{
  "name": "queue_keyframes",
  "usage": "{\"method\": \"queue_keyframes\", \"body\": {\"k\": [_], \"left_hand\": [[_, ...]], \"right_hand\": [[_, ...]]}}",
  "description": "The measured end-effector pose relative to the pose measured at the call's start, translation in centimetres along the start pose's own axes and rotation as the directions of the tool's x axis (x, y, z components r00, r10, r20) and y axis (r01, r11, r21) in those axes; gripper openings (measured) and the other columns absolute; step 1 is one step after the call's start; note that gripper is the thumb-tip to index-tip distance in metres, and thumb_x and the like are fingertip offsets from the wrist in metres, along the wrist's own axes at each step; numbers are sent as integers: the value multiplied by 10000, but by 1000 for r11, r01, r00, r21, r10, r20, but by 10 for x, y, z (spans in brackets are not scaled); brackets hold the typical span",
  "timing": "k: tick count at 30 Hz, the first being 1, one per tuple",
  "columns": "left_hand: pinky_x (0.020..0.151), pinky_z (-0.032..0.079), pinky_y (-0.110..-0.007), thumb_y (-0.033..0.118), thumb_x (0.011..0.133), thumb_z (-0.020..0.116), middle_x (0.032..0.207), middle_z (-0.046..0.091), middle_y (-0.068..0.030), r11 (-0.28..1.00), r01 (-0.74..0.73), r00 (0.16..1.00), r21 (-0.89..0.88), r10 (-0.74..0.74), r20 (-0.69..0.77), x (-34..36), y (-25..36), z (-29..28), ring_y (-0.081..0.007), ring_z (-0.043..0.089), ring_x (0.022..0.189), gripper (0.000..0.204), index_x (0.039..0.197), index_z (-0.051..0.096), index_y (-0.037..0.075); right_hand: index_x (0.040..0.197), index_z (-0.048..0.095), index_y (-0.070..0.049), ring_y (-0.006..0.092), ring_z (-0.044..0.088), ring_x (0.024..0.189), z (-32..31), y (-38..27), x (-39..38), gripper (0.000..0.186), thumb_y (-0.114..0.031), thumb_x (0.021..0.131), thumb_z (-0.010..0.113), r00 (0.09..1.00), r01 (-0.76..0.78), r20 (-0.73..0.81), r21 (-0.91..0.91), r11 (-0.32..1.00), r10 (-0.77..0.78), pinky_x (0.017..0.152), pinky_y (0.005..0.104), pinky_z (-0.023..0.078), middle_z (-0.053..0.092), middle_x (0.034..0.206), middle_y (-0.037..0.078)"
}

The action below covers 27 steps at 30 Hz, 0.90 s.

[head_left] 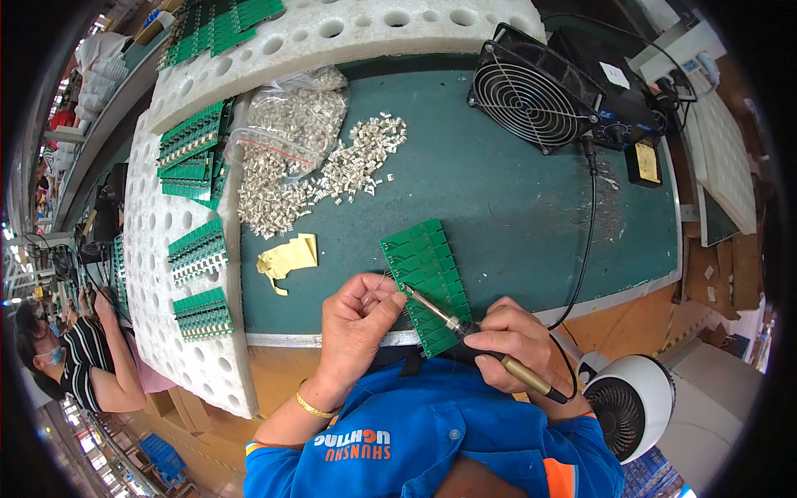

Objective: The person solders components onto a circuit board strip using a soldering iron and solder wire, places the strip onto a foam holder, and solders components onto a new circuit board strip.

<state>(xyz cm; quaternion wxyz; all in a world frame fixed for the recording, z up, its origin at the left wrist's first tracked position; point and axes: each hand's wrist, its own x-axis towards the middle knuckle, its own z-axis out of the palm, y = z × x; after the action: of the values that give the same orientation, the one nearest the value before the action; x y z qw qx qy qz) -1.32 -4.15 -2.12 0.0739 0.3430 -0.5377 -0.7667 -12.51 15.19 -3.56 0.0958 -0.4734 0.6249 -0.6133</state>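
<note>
A green circuit board panel [427, 286] lies at the front edge of the table, tilted, with rows of small pins along its sides. My right hand [516, 349] is closed round the handle of a soldering iron [452, 322]. The iron's tip points left and meets the board near its left edge. My left hand [359, 319] is pinched at that same edge, close to the tip, on a thin strand of solder wire [378, 289]. The fingers hide part of the wire.
Loose white connectors [278, 191] are heaped by a plastic bag [299, 112] of more. Yellow paper [288, 261] lies nearer. White foam [203, 365] at left holds finished-looking green boards [199, 249]. A black fan [531, 95] and soldering station [623, 108] stand far right; the iron's cord [588, 241] crosses the table.
</note>
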Motion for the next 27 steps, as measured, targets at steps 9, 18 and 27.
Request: {"method": "queue_keyframes", "body": {"k": [9, 18, 27], "left_hand": [[757, 467, -199, 20, 898, 658, 905, 668, 1, 999, 24, 999, 23, -25, 28, 0, -2, -5, -43, 593, 823, 77, 968, 628, 22], [762, 464, -199, 38, 899, 665, 910, 669, 4, 999, 22, 999, 30, -23, 24, 1, -3, -5, -41, 587, 828, 84, 974, 635, 16], [772, 467, -201, 40, 904, 665, 909, 670, 5, 999, 22, 999, 35, -23, 23, 0, -2, -4, -43, 591, 838, 82, 978, 634, 19]], "right_hand": [[1015, 691, -31, 241, 563, 653, -2, 2, -1, 366, 5, 651, 716, 999, -33, 1, 51, 998, 33, 571, 342, 465, 599, 809, 91], [993, 702, -38, 235, 551, 648, -2, 2, 2, 371, 2, 625, 723, 1000, -9, 0, 16, 1000, 9, 571, 336, 461, 586, 797, 80], [995, 700, -34, 236, 541, 631, -4, -1, 6, 380, -4, 616, 719, 1000, -22, 14, 15, 1000, 22, 565, 337, 453, 589, 791, 83]]}}
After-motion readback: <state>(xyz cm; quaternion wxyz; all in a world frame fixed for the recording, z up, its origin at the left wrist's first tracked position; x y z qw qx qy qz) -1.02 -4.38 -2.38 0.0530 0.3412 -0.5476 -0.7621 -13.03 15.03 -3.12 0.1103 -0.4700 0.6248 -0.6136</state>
